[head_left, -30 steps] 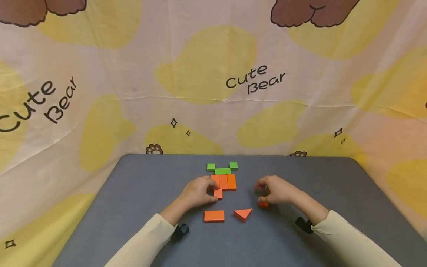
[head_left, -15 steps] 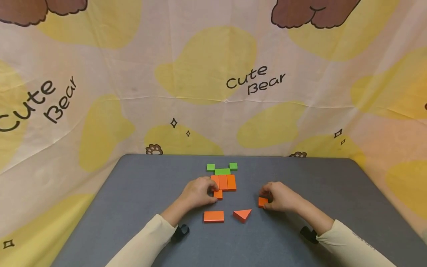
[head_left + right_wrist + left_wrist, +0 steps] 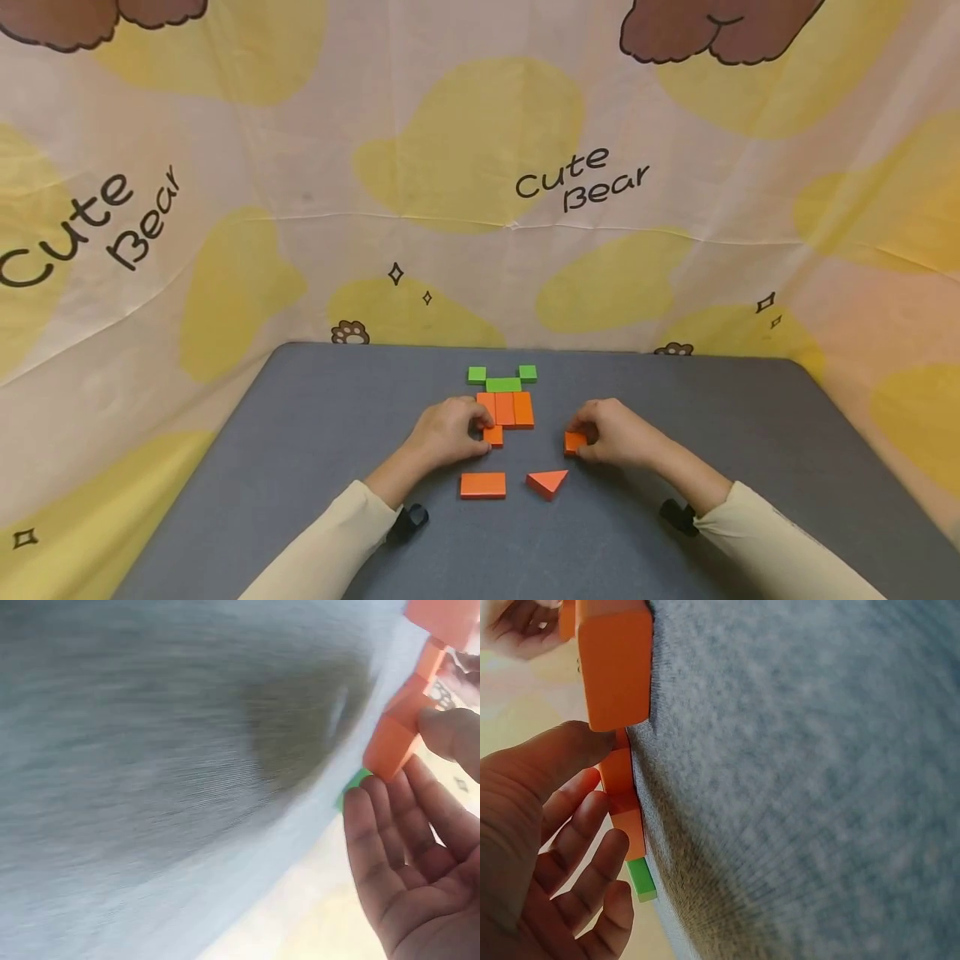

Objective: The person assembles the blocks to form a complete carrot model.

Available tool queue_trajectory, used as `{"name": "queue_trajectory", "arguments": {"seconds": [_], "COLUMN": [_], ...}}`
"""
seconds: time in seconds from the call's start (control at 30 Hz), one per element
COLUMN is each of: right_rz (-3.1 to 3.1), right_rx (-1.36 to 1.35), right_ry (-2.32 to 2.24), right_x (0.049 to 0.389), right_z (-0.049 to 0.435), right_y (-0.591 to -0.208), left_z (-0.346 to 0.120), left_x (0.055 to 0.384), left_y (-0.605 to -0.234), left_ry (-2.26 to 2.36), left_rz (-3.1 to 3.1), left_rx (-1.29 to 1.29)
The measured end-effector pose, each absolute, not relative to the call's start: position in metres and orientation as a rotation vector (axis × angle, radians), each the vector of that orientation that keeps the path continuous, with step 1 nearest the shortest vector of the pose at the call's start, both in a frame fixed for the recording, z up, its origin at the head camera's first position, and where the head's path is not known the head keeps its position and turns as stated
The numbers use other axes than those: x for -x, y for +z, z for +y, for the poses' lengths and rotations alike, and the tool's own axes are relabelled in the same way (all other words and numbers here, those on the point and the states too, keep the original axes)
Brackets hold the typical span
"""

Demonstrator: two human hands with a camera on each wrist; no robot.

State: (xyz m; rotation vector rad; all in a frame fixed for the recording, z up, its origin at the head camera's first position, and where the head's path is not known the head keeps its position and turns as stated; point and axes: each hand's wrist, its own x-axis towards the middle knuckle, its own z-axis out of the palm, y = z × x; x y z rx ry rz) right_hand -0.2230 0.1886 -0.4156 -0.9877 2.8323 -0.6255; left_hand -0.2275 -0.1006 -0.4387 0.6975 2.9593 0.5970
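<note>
My left hand (image 3: 448, 433) pinches a small orange square block (image 3: 493, 437) between thumb and index finger, right below a row of orange rectangular blocks (image 3: 505, 409). Seen from the left wrist, the other fingers are loosely bent beside the row. Over to the right, my right hand (image 3: 621, 435) grips another small orange block (image 3: 573, 442) by its sides, thumb nearest me. In the right wrist view this orange block (image 3: 390, 746) sits between thumb and fingers. Beyond the row lie a green rectangular block (image 3: 503, 385) and two green squares, one being the left green block (image 3: 477, 375).
Nearer me on the grey table (image 3: 315, 417) lie an orange rectangular block (image 3: 483, 485) and an orange triangular block (image 3: 547, 482). A patterned cloth (image 3: 465, 150) hangs behind the table's far edge. Black bands circle both wrists, below cream sleeves.
My right hand has come down onto the small orange block, taken hold of it and shifted it left toward the row. My left hand keeps its place.
</note>
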Motion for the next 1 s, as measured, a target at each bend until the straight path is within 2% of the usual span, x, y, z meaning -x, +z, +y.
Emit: {"name": "queue_trajectory", "arguments": {"seconds": [0.5,1.0], "right_rz": [2.745,2.764], "right_rx": [1.178,1.271], "right_ry": [-0.517,-0.487], "right_x": [0.244,0.247], "right_z": [0.124,0.106], "right_y": [-0.410,-0.417], "left_z": [-0.097,-0.099], "left_x": [0.226,0.226], "left_y": [-0.438,-0.439], "left_ry": [0.591,0.636], "left_rz": [2.991,2.976], "left_rx": [-0.639,-0.639]}}
